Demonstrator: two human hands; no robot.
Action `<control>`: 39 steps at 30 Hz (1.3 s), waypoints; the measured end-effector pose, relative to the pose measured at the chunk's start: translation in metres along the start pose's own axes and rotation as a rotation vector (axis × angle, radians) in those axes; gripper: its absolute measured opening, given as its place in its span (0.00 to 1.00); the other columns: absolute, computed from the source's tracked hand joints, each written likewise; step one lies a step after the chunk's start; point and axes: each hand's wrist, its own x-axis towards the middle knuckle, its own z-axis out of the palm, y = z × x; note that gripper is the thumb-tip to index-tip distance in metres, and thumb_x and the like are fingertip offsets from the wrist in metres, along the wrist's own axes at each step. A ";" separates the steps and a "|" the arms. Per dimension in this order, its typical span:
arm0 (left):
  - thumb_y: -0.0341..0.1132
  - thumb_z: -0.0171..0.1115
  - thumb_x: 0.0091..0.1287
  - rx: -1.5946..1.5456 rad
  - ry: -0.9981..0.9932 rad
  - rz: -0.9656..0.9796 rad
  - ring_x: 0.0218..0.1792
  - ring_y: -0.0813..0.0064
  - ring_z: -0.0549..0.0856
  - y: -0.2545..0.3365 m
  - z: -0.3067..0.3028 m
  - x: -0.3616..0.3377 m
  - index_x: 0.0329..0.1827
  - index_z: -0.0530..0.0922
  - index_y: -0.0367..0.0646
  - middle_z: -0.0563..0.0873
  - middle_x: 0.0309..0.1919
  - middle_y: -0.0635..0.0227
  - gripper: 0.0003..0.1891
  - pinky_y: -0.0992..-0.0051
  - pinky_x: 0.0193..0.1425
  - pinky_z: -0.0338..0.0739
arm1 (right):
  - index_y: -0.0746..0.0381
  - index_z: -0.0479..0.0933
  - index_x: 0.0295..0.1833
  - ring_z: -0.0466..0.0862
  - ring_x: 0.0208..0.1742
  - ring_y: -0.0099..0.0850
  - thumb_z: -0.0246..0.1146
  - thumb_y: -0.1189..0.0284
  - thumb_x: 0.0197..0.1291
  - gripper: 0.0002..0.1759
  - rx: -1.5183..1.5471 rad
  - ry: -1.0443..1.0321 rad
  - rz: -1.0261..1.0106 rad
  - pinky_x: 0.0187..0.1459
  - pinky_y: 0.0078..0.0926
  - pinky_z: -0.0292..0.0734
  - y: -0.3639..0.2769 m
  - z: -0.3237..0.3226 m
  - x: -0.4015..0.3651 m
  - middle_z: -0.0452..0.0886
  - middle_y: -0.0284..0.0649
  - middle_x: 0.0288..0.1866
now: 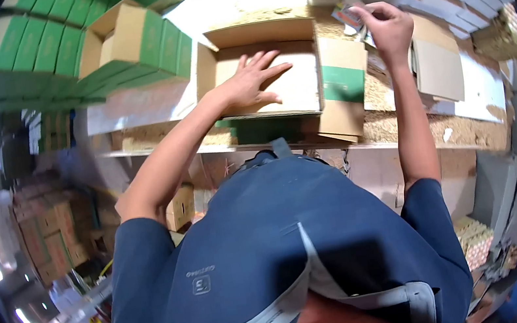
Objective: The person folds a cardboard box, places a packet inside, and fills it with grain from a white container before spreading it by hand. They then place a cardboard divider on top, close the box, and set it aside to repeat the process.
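Cardboard box (pixel 259 32) lies open on the bench (pixel 381 130); inside, the left hand (pixel 248 86) is spread, gripping nothing. It seems to flatten the bottom; next move calls for lifting this palm. Farther, the right hand (pixel 391 32) pinches a small printed piece (pixel 345 12).

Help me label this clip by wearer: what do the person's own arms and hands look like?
Left hand and right hand are bare, with no gloves, rings or watch visible. The forearms are uncovered; short, dark blue sleeves end near the elbows.
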 end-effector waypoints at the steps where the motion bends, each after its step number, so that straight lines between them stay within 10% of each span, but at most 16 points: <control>1: 0.67 0.62 0.63 -0.018 -0.002 -0.006 0.80 0.45 0.53 0.001 -0.007 0.000 0.82 0.58 0.64 0.54 0.81 0.52 0.45 0.39 0.81 0.44 | 0.63 0.87 0.33 0.83 0.28 0.22 0.72 0.78 0.53 0.02 0.016 -0.001 -0.316 0.30 0.20 0.77 -0.024 0.017 -0.011 0.87 0.36 0.28; 4: 0.62 0.62 0.66 -0.006 0.007 -0.078 0.78 0.54 0.60 -0.006 -0.027 -0.010 0.74 0.71 0.51 0.65 0.76 0.53 0.37 0.48 0.81 0.50 | 0.61 0.82 0.31 0.85 0.35 0.33 0.67 0.81 0.48 0.04 -0.170 -0.105 -0.849 0.35 0.28 0.83 -0.076 0.055 -0.055 0.85 0.38 0.33; 8: 0.41 0.64 0.69 0.179 0.314 -0.256 0.78 0.54 0.62 -0.013 -0.049 -0.074 0.70 0.74 0.46 0.71 0.72 0.53 0.27 0.52 0.82 0.53 | 0.59 0.87 0.43 0.85 0.54 0.38 0.68 0.77 0.55 0.09 -0.439 -0.944 -0.418 0.57 0.33 0.82 -0.051 0.087 -0.098 0.84 0.42 0.53; 12: 0.37 0.64 0.71 0.068 0.611 -0.404 0.77 0.56 0.65 -0.008 -0.038 -0.109 0.78 0.65 0.48 0.71 0.73 0.52 0.32 0.59 0.81 0.58 | 0.56 0.87 0.50 0.83 0.61 0.35 0.67 0.80 0.58 0.15 0.014 -0.507 -0.259 0.64 0.34 0.77 -0.052 0.035 -0.094 0.83 0.37 0.63; 14: 0.39 0.61 0.74 -1.090 0.687 -0.535 0.75 0.62 0.68 -0.024 -0.016 -0.107 0.80 0.61 0.45 0.70 0.75 0.57 0.33 0.64 0.78 0.63 | 0.60 0.87 0.50 0.83 0.61 0.31 0.65 0.82 0.60 0.14 0.096 -0.188 0.021 0.61 0.31 0.79 -0.019 0.014 -0.082 0.86 0.38 0.60; 18: 0.48 0.53 0.79 -1.487 0.678 -0.410 0.75 0.68 0.68 -0.027 0.009 -0.094 0.79 0.63 0.42 0.69 0.76 0.59 0.31 0.67 0.75 0.66 | 0.59 0.75 0.70 0.84 0.55 0.27 0.67 0.67 0.67 0.26 0.285 -0.388 0.585 0.57 0.24 0.82 0.035 0.017 -0.093 0.82 0.44 0.65; 19: 0.54 0.50 0.79 -1.577 0.625 -0.423 0.77 0.66 0.65 -0.033 0.013 -0.095 0.79 0.64 0.48 0.65 0.78 0.60 0.31 0.63 0.76 0.64 | 0.59 0.66 0.76 0.73 0.73 0.39 0.73 0.56 0.60 0.42 0.450 -0.480 0.725 0.69 0.33 0.73 0.050 0.027 -0.104 0.68 0.45 0.78; 22: 0.55 0.53 0.77 -1.105 0.402 -0.443 0.79 0.62 0.61 -0.031 0.013 -0.091 0.79 0.66 0.59 0.60 0.81 0.58 0.30 0.59 0.78 0.62 | 0.63 0.55 0.81 0.71 0.73 0.42 0.76 0.52 0.55 0.56 0.472 -0.453 0.803 0.72 0.38 0.69 0.061 0.066 -0.128 0.68 0.48 0.77; 24: 0.48 0.67 0.67 -0.706 0.257 -0.434 0.77 0.58 0.65 -0.028 0.018 -0.078 0.80 0.64 0.63 0.66 0.78 0.62 0.37 0.57 0.81 0.58 | 0.67 0.58 0.78 0.76 0.69 0.43 0.78 0.51 0.50 0.58 -0.094 -0.531 0.427 0.69 0.40 0.71 0.055 0.088 -0.134 0.74 0.54 0.71; 28: 0.38 0.69 0.65 -0.859 0.257 -0.323 0.77 0.62 0.67 -0.041 0.020 -0.069 0.79 0.66 0.62 0.68 0.77 0.61 0.37 0.62 0.80 0.61 | 0.69 0.61 0.73 0.81 0.62 0.46 0.78 0.50 0.47 0.55 -0.168 -0.447 0.422 0.67 0.39 0.73 0.036 0.102 -0.127 0.81 0.57 0.59; 39: 0.35 0.66 0.67 -1.088 0.354 -0.403 0.65 0.68 0.79 -0.059 0.037 -0.089 0.78 0.67 0.63 0.75 0.72 0.62 0.34 0.68 0.72 0.73 | 0.69 0.57 0.78 0.75 0.70 0.36 0.68 0.65 0.63 0.44 0.492 -0.394 0.879 0.73 0.34 0.66 0.066 0.096 -0.141 0.74 0.49 0.70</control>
